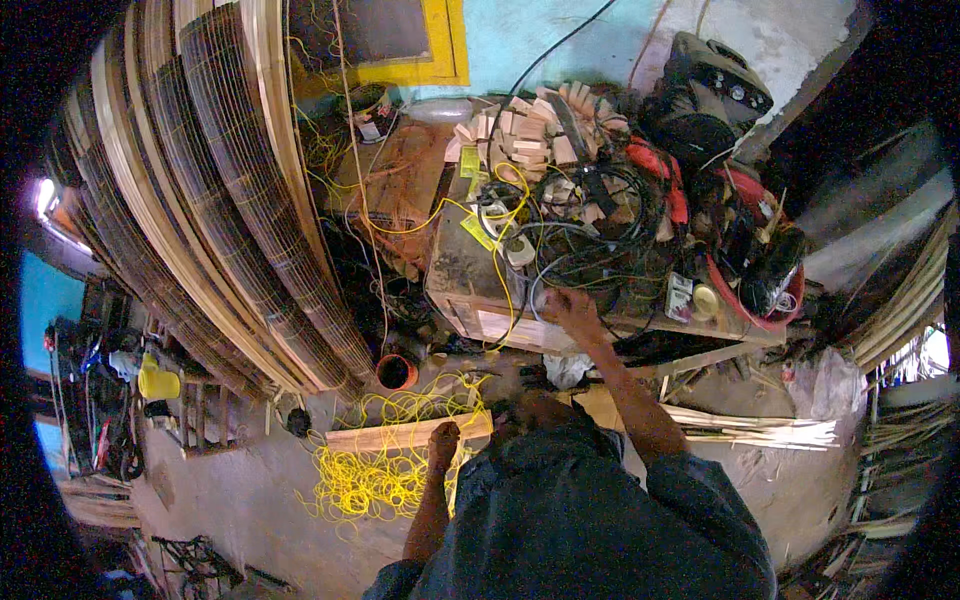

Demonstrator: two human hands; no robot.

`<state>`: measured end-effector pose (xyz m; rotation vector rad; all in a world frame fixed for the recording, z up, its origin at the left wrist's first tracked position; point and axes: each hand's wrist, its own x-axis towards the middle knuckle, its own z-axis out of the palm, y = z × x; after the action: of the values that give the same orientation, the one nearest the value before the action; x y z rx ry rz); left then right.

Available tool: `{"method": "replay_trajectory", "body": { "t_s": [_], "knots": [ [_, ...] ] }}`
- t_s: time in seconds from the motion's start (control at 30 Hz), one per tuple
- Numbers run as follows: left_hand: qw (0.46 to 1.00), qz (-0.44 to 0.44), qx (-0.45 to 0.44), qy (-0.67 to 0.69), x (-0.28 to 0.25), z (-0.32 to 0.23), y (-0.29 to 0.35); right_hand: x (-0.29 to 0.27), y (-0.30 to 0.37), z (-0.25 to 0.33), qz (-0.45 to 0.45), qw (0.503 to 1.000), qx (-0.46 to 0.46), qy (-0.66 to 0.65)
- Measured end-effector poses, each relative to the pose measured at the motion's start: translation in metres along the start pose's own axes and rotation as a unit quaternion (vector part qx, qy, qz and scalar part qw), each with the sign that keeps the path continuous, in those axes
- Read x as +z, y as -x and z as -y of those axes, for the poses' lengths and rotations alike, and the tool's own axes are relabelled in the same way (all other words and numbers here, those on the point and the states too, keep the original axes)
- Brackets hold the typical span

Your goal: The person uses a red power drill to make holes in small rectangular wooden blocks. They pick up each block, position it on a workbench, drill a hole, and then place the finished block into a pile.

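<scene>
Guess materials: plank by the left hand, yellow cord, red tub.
Plank: wood, apparently unvarnished; tan, no obvious shine. Cord: probably plastic or plastic-coated; vivid, even yellow, springy loops. Tub: likely plastic, smooth-looking; uniform red, thin rim, though painted metal is possible.

Cord (362,492) bright yellow; plank (400,434) pale tan. Shirt (600,510) dark blue-grey. Slatted mats (235,110) dark brown, crossed by fine pale lines. Wall (530,38) turquoise; window frame (447,40) yellow; tub (738,301) red.
</scene>
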<state>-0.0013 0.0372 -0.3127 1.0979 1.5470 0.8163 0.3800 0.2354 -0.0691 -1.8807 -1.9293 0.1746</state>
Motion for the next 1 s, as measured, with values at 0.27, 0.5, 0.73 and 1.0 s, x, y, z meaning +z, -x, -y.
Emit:
{"method": "replay_trajectory", "body": {
  "t_s": [0.27,0.5,0.73,1.0],
  "knots": [
    [0.996,0.011,-0.043,-0.082,0.016,0.035,0.035,0.047,-0.170,0.002,0.003,0.804,0.322,-0.500],
    [0.923,-0.127,-0.279,0.231,0.007,0.070,0.131,0.026,-0.170,0.024,-0.051,0.588,0.329,-0.737],
    [0.947,0.022,-0.184,0.263,0.046,-0.161,0.038,-0.024,-0.081,0.080,-0.053,0.858,-0.105,-0.499],
    [0.983,-0.071,0.088,-0.143,0.040,-0.377,-0.078,-0.011,-0.021,0.098,0.239,0.849,-0.135,-0.451]
  ]
}}
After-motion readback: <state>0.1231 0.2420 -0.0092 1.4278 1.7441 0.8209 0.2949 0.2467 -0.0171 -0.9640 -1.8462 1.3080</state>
